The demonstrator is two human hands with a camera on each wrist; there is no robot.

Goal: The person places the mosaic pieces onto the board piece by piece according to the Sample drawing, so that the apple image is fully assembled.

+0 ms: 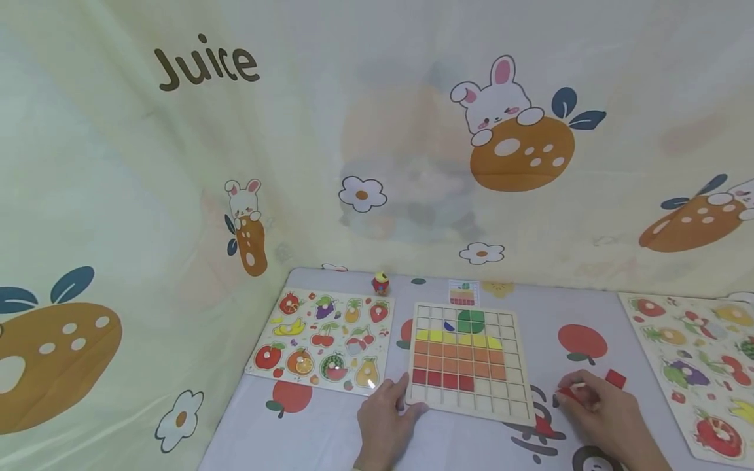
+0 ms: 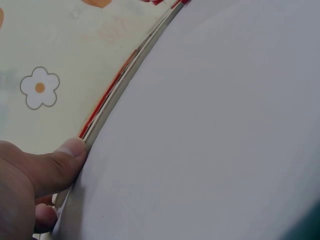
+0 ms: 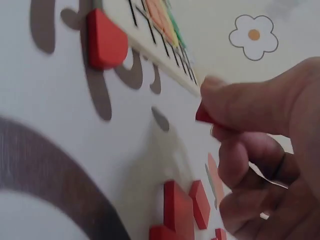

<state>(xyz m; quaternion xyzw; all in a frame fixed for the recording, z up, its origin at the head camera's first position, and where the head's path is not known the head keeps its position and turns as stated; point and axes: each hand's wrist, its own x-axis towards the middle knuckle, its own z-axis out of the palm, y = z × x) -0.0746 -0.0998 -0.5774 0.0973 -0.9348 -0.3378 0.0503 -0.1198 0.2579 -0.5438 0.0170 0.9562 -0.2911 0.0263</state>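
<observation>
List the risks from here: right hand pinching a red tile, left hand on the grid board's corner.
1. The right hand holds the red tile by only a small pinch at the fingertips; it could slip before reaching the grid board.
2. The left hand steadies the board only at its near left corner; a push on the far side might pivot it.
3. Loose red tiles lie near the right hand; a sweep of the wrist may scatter them.

The word "Juice" showing in dark brown letters on the pale yellow cartoon-printed backdrop cloth (image 1: 365,118), upper left in the head view, no other writing, numbers or brand marks reading clearly on the boards, card or table
</observation>
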